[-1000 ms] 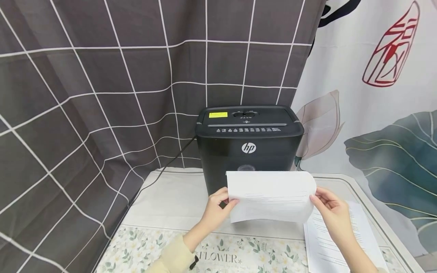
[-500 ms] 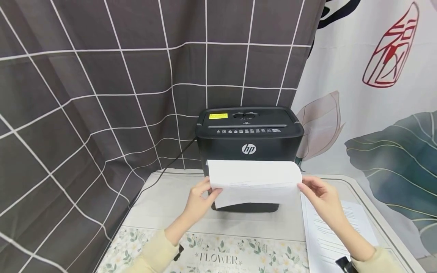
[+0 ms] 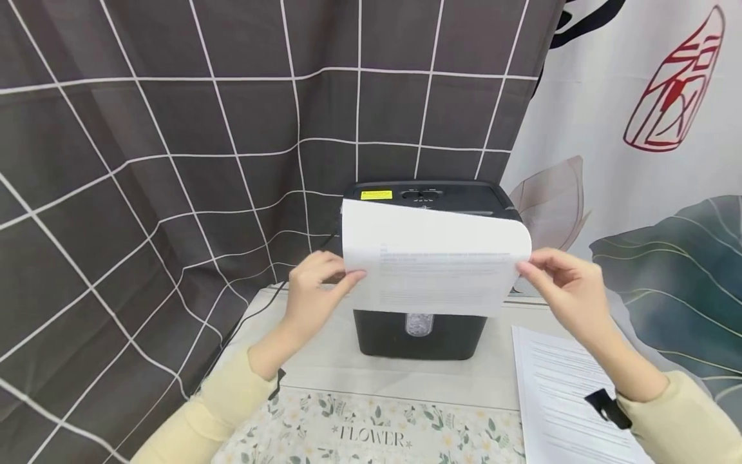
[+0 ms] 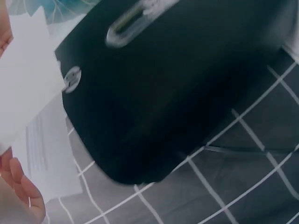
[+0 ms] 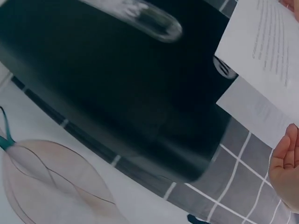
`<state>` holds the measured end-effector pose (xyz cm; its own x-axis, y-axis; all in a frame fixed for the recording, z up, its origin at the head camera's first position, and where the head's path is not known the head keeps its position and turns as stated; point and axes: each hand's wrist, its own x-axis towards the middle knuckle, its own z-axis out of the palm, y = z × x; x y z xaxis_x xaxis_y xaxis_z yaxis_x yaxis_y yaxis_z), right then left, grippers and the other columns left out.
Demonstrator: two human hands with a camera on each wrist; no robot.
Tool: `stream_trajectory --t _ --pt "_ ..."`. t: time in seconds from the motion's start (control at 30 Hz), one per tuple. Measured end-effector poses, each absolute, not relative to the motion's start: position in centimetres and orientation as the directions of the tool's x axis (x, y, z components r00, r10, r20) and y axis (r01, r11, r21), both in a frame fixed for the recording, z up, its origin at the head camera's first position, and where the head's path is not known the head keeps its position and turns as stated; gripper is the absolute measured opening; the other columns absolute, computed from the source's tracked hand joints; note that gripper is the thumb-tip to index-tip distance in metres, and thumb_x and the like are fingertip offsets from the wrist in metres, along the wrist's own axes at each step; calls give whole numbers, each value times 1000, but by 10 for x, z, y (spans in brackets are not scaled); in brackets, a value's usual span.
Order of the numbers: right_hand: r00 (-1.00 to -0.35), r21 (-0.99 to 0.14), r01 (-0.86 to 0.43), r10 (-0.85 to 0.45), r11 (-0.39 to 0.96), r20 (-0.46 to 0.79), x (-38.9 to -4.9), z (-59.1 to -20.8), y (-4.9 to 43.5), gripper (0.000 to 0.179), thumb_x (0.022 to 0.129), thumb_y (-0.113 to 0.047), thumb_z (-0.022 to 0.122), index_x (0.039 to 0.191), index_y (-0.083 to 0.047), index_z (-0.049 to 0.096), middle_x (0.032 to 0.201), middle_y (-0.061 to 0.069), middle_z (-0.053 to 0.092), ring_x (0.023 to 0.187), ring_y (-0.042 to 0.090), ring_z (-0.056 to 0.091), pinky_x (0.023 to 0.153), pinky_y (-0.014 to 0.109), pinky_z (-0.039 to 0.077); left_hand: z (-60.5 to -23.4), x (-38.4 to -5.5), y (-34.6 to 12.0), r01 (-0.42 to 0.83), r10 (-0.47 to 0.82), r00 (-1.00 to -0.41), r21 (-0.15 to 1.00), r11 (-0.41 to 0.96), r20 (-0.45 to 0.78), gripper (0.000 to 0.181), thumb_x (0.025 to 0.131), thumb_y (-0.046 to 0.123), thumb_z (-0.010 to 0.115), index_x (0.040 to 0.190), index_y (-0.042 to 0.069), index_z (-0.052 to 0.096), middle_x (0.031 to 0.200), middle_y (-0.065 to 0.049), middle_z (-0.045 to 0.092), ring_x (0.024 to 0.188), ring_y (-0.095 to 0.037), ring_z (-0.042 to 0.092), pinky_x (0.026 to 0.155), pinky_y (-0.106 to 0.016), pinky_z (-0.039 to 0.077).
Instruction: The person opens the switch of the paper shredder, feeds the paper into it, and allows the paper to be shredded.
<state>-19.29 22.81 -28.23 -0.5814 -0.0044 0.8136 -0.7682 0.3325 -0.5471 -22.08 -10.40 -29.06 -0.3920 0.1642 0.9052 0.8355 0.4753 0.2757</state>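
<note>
Both hands hold a white printed sheet of paper [image 3: 435, 270] in front of a black HP paper shredder [image 3: 377, 335]. My left hand [image 3: 315, 293] pinches its left edge between thumb and fingers. On the opposite edge, the right hand [image 3: 568, 293] has the same kind of pinch. The sheet bends over at its right side and covers the shredder's logo and most of its feed slot in the head view. In the right wrist view, printed lines show on the paper [image 5: 266, 42] near the right hand [image 5: 286, 168]. The left hand [image 4: 21, 189] shows partly in the left wrist view.
A stack of printed sheets [image 3: 556, 386] lies at the table's right. A black cord [image 3: 255, 312] runs left from the shredder. A floral mat [image 3: 371, 419] covers the table's front. Dark checked curtain [image 3: 243, 116] hangs close behind.
Both hands have lifted the sheet from low in front of the shredder up to the level of its top. Its upper edge now overlaps the shredder's lid in the head view.
</note>
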Motion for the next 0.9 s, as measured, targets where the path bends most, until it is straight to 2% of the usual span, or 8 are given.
stream_trajectory --t 0.07,0.3,0.4,0.53,0.6,0.73,0.83,0.9 --pt "-570 -537 -771 4 342 822 -196 -269 229 34 78 18 63 81 -15 70 73 -18 67 58 -4 53 51 8 38 -277 -225 -105 856 194 -364 246 454 911 16 69 8 81 63 3 67 67 -5 66 64 -14 55 61 -19 43" --pt "-586 -550 -744 27 379 810 -204 -223 229 15 83 1 68 83 -14 71 75 -18 67 63 -4 59 61 6 46 -230 -236 -117 924 382 -212 57 378 900 11 71 0 78 67 0 67 65 -7 63 63 -15 50 60 -21 40" --pt "-591 -528 -731 -14 431 806 -206 -205 227 15 83 2 67 89 -11 71 78 -18 67 65 -3 59 65 7 47 -213 -236 -121 920 394 -219 55 387 893 12 74 0 75 68 0 66 63 -8 62 61 -13 49 59 -19 39" --pt "-597 -479 -735 -122 480 793 -212 -186 221 32 82 8 65 110 -7 64 89 -18 65 71 0 58 66 7 46 -192 -243 -122 885 296 -377 247 394 878 16 81 3 71 67 -2 65 59 -6 57 54 -7 42 53 -16 33" --pt "-622 -498 -722 -135 480 772 -217 -180 218 33 82 7 65 112 -6 63 91 -18 65 72 1 58 65 8 46 -183 -249 -120 852 242 -462 351 387 853 18 83 5 70 67 -3 65 57 -4 53 52 -8 37 50 -18 30" --pt "-739 -666 -613 -9 424 674 -231 -172 213 9 85 -5 67 88 -13 69 79 -19 68 65 1 60 62 9 46 -171 -270 -116 752 214 -634 528 396 743 22 89 17 65 80 -3 69 64 -3 60 54 -8 44 53 -19 34" --pt "-829 -812 -515 81 275 553 -244 -170 213 9 84 -11 70 76 -15 69 70 -16 68 62 2 60 61 11 47 -170 -288 -111 647 263 -761 661 382 593 24 90 21 64 96 -1 72 83 -7 72 67 -6 58 64 -18 45" --pt "-869 -869 -462 106 180 484 -251 -171 212 9 83 -11 71 75 -14 69 68 -13 68 62 3 60 61 12 47 -173 -295 -109 585 311 -810 718 376 497 25 88 19 66 102 -1 71 94 -12 73 77 -7 64 72 -20 49"
